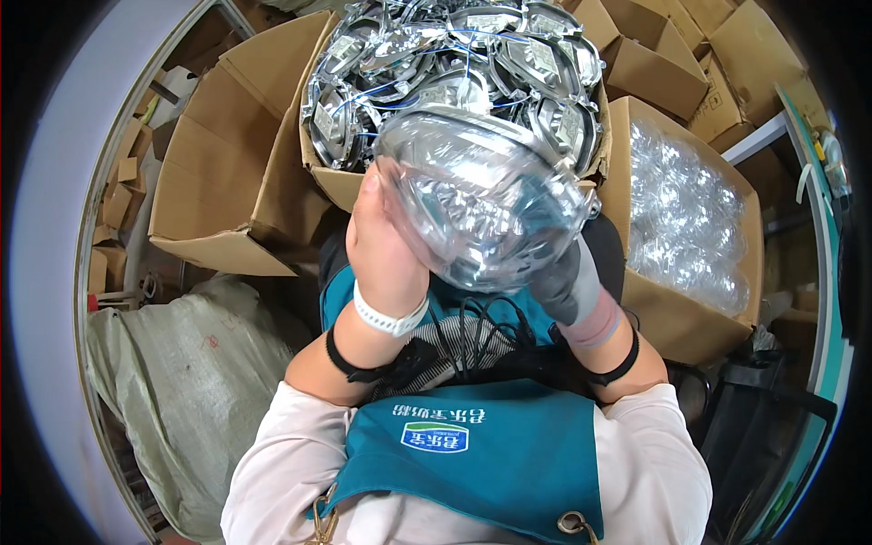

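Fingers of the bare left hand (386, 241) press flat and together against the left side of a clear, rounded plastic lamp cover (481, 204). The grey-gloved right hand (568, 277) supports the cover from below right; its fingers are hidden behind the plastic, so their grip cannot be told. Just beyond the cover stands an open cardboard box (336, 182) of shiny metal reflector parts with blue wires (445, 68). Right of the cover, another brown carton (677, 318) holds more clear covers.
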The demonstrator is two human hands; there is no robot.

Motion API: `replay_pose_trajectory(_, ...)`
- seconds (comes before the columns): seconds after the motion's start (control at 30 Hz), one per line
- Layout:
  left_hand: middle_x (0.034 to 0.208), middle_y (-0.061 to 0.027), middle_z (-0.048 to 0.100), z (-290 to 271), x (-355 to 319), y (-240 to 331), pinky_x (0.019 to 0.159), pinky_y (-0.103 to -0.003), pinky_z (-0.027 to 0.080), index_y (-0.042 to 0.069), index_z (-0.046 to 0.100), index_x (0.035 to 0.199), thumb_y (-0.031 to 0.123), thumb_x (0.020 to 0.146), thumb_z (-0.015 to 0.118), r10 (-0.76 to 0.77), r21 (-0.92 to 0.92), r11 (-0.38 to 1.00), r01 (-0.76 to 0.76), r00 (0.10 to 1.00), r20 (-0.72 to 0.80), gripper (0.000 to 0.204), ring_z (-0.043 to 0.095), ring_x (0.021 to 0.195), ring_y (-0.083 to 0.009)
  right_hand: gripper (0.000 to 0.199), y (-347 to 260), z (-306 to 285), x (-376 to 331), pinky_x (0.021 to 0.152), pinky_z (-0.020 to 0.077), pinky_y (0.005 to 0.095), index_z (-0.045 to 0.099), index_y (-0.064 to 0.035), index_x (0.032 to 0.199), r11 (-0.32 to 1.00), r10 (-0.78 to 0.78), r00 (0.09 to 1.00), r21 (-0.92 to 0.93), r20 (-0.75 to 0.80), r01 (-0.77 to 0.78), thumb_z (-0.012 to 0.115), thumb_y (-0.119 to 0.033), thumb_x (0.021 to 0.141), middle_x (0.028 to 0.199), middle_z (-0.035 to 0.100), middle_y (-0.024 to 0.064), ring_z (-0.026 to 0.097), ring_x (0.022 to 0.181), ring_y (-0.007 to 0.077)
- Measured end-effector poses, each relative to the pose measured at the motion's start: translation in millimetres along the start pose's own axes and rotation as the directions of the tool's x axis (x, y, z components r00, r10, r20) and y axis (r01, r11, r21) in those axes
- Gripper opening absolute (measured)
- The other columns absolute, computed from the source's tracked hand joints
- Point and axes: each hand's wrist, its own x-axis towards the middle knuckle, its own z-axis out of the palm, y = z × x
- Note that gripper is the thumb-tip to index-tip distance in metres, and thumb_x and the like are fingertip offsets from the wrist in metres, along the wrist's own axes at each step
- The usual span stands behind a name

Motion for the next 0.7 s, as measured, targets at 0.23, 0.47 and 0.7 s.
replay_pose_trajectory(0.23,0.112,-0.0114,0.051,-3,-7,-11,0.099,-0.033,0.035,-0.001,0.048,0.105,0.043,0.105,0.025,0.104,-0.193,0.975,-0.107,0.994,-0.028,0.049,0.047,0.105,-0.0177,0.078,-9,26,-18,0.090,0.0507,0.0326,0.040,0.0006,0.138,0.545,-0.639,0.763,-0.642,0.100,0.540,0.083,-0.013,0.073,0.129,0.057,0.0109,0.061,0.110,0.0180)
replay_pose_trajectory(0.47,0.099,-0.0072,0.058,-14,17,-38,0.094,-0.031,0.039,-0.002,0.056,0.097,0.036,0.106,0.031,0.198,0.170,0.968,-0.183,0.977,-0.076,0.046,0.051,0.096,-0.0151,0.069,15,12,-7,0.087,0.0493,0.0292,0.044,0.0036,0.129,0.798,-0.351,0.924,-0.565,-0.150,0.211,0.083,-0.016,0.076,0.115,0.062,0.0084,0.060,0.100,0.0144)
replay_pose_trajectory(0.7,0.098,-0.0058,0.058,-13,8,-25,0.087,-0.032,0.044,-0.002,0.053,0.110,0.040,0.101,0.048,0.065,-0.062,0.996,-0.066,0.998,-0.020,0.043,0.051,0.095,-0.0146,0.064,26,7,6,0.095,0.0467,0.0332,0.038,-0.0036,0.139,0.981,-0.147,0.958,0.085,-0.245,0.172,0.073,-0.015,0.086,0.127,0.055,0.0069,0.055,0.113,0.0177)
